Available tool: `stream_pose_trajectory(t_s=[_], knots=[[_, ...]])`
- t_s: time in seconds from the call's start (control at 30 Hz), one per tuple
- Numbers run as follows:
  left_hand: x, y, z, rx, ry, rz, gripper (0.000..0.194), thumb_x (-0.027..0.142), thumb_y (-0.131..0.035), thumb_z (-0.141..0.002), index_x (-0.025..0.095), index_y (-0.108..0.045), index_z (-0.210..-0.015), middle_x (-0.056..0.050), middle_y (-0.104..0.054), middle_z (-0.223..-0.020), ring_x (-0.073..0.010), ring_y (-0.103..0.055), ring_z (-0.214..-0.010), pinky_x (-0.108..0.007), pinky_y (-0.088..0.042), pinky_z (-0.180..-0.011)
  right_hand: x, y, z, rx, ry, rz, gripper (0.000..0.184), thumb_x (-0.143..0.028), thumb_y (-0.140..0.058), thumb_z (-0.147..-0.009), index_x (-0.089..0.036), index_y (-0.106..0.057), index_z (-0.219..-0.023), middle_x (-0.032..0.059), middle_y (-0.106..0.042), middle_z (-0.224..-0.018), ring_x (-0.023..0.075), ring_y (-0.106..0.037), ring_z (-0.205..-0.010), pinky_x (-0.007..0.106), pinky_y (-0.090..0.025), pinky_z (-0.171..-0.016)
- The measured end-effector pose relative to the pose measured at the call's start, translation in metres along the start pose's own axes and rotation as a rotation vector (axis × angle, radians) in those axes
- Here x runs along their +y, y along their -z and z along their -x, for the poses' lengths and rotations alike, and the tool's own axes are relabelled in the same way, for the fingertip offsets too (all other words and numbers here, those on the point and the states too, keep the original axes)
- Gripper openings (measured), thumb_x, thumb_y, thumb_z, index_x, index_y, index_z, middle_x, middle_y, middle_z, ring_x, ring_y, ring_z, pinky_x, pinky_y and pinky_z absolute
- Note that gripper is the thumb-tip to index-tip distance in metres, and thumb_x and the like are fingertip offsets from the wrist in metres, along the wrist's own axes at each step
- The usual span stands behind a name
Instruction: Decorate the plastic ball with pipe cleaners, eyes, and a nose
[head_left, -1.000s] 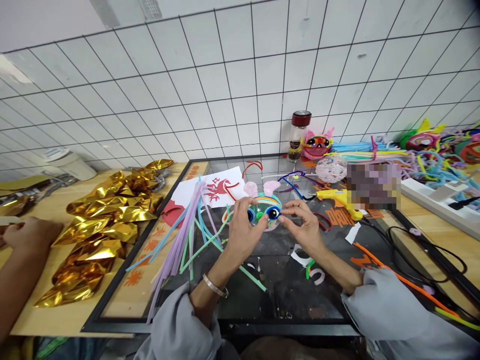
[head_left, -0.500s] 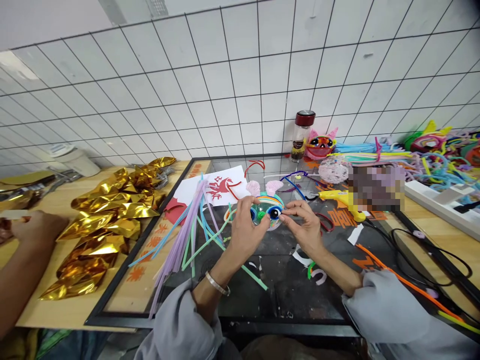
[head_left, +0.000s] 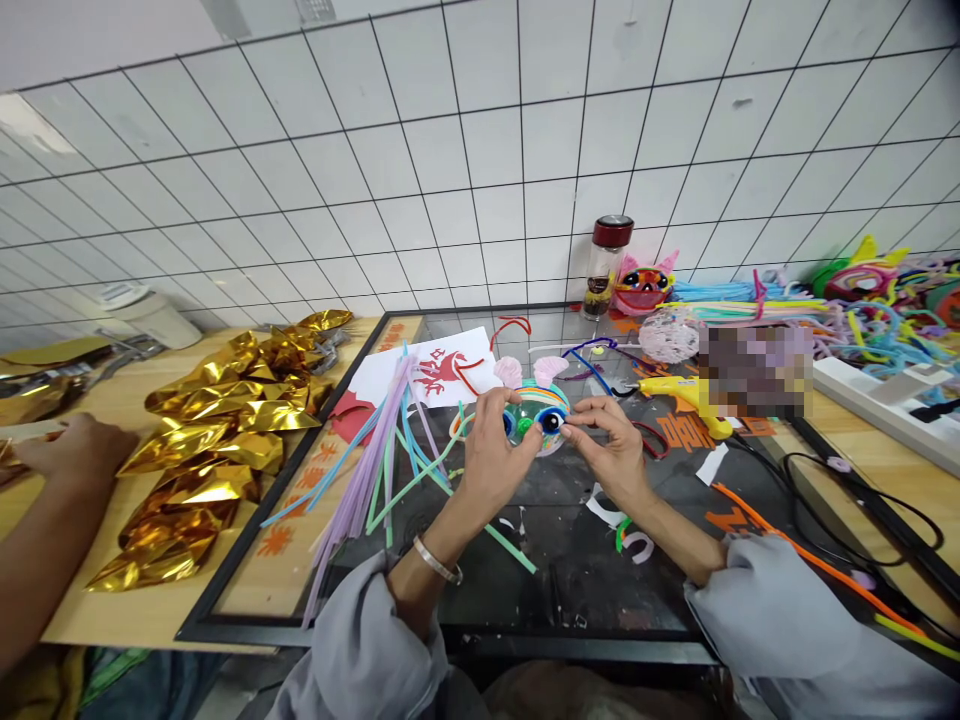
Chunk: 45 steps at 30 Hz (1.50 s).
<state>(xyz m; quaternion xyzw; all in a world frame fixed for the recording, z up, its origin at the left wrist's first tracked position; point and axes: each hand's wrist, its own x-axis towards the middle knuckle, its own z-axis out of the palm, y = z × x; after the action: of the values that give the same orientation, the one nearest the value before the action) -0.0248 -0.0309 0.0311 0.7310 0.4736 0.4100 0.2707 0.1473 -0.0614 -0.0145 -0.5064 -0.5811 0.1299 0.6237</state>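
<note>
Between my hands is a pipe-cleaner animal head [head_left: 541,395] with pink ears, a striped colourful brow, large blue-ringed eyes and a green nose. My left hand [head_left: 496,448] is closed on its left side, the thumb near the nose and partly covering one eye. On the opposite side, my right hand [head_left: 609,440] pinches the outer edge of the right eye [head_left: 553,421] between thumb and fingertips. Fingers hide parts of the face. Just left of my left hand lies a bundle of lilac, blue and green pipe cleaners [head_left: 367,480].
Gold foil [head_left: 195,460] covers the left tabletop beside another person's hand [head_left: 79,455]. A yellow glue gun [head_left: 682,392] with a black cable, a lidded bottle [head_left: 606,265], a second animal head [head_left: 643,285], a power strip [head_left: 885,405] and white scraps [head_left: 712,464] lie around the black-framed glass.
The view has shifted very slightly. My hands keep the same hold on the animal head, with hardly any visible finger movement.
</note>
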Motion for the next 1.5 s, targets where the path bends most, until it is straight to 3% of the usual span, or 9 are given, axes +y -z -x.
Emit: stream_pose_trajectory(t_s=[0.27,0.53,0.83,1.5], knots=[[0.002,0.0015,0.0007,-0.006,0.026,0.006,0.028,0.021,-0.06,-0.08,0.023,-0.049,-0.106,-0.007,-0.057,-0.114,-0.0248,-0.057,-0.115,-0.035,-0.05,-0.082,0.0003,0.0001,-0.0004,-0.003,-0.011,-0.02,0.002,-0.026,-0.077,-0.08,-0.025,-0.076,-0.081,0.0041,-0.067,-0.091,0.0208,-0.065,-0.089,0.038,-0.053,-0.083],[0.0013,0.0016,-0.0002,0.009,0.0,-0.016,0.028,0.021,-0.061,-0.08,0.023,-0.05,-0.105,-0.006,-0.058,-0.112,-0.0237,-0.057,-0.112,-0.039,-0.046,-0.093,0.0,0.0012,-0.0001,-0.012,-0.019,-0.029,0.004,-0.024,-0.077,-0.079,-0.025,-0.077,-0.082,0.0044,-0.067,-0.093,0.0205,-0.064,-0.09,0.037,-0.052,-0.084],[-0.0011,0.001,0.0001,0.004,-0.009,-0.014,0.028,0.021,-0.061,-0.081,0.022,-0.049,-0.107,-0.007,-0.057,-0.113,-0.0234,-0.055,-0.113,-0.036,-0.048,-0.086,0.0008,0.0012,0.0003,-0.018,-0.033,-0.015,0.004,-0.027,-0.076,-0.079,-0.024,-0.077,-0.083,0.0046,-0.067,-0.094,0.0208,-0.064,-0.09,0.037,-0.052,-0.083],[0.0002,0.0011,-0.0002,0.012,-0.004,-0.026,0.028,0.02,-0.061,-0.08,0.022,-0.049,-0.106,-0.007,-0.058,-0.112,-0.0231,-0.057,-0.112,-0.036,-0.048,-0.088,0.0017,-0.0007,0.0014,0.0,-0.061,-0.057,0.006,-0.029,-0.077,-0.078,-0.025,-0.078,-0.082,0.0043,-0.067,-0.092,0.0205,-0.064,-0.089,0.037,-0.052,-0.081]])
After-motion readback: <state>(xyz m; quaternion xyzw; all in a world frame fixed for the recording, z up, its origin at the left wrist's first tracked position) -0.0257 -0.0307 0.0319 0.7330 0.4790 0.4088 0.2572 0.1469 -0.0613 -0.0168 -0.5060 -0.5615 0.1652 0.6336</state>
